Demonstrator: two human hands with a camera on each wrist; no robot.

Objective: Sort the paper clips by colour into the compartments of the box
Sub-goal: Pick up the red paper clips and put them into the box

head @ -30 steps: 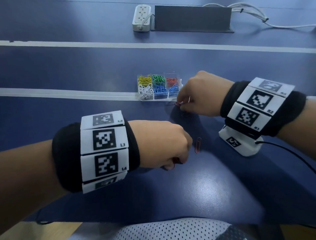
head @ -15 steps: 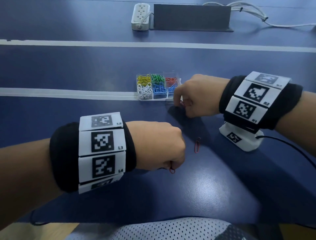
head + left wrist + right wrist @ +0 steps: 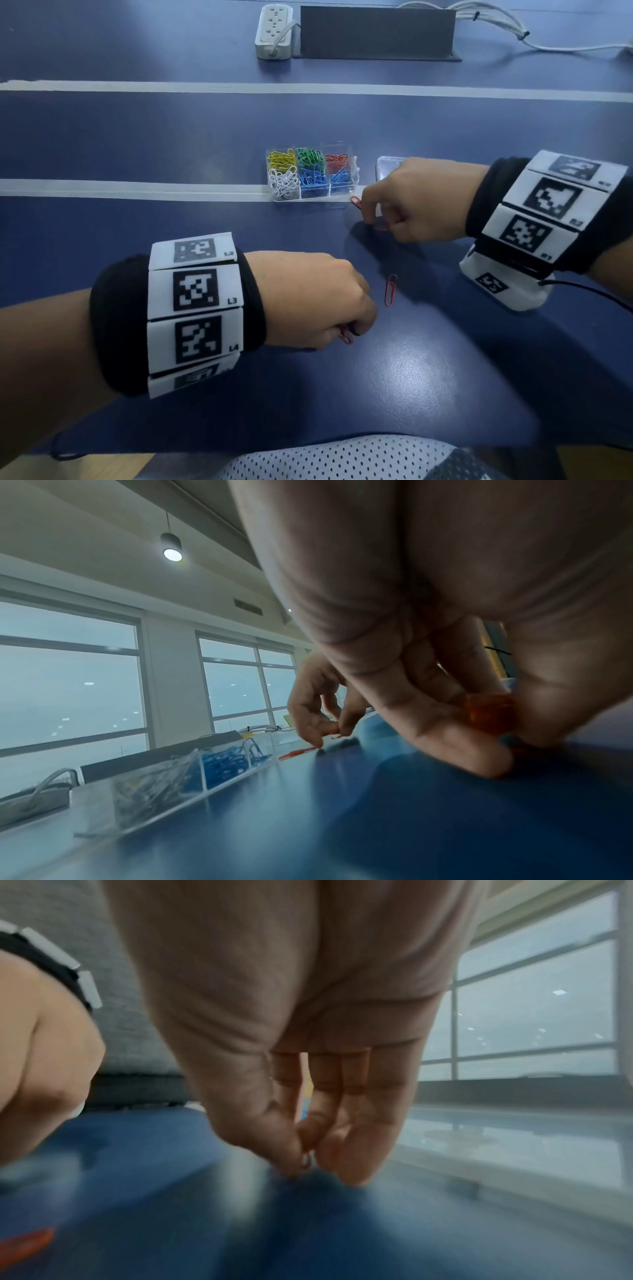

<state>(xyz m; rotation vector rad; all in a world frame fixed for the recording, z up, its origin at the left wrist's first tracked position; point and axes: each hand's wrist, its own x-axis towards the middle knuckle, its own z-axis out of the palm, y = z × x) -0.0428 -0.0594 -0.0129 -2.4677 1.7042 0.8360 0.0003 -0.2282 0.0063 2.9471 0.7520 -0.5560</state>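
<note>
A clear compartment box (image 3: 356,171) holds yellow, green and red clips at the back and white and blue ones in front. My left hand (image 3: 352,330) hovers low over the near table and pinches a red paper clip (image 3: 346,337), which shows orange between the fingers (image 3: 489,715) in the left wrist view. My right hand (image 3: 373,219) is just right of the box, fingertips on the table, thumb and fingers pinching a small clip (image 3: 306,1160). One red clip (image 3: 356,202) lies by its index fingertip. Another loose red clip (image 3: 390,289) lies between the hands.
A clear lid (image 3: 388,164) sits behind my right hand. A white marker block (image 3: 507,284) stands under my right wrist with a black cable. A power strip (image 3: 274,31) and dark panel (image 3: 376,32) are at the far edge. White tape lines cross the blue table.
My right hand has lowered its fingertips to the table beside the box and drawn them together on a clip. My left hand has barely shifted and still holds its red clip.
</note>
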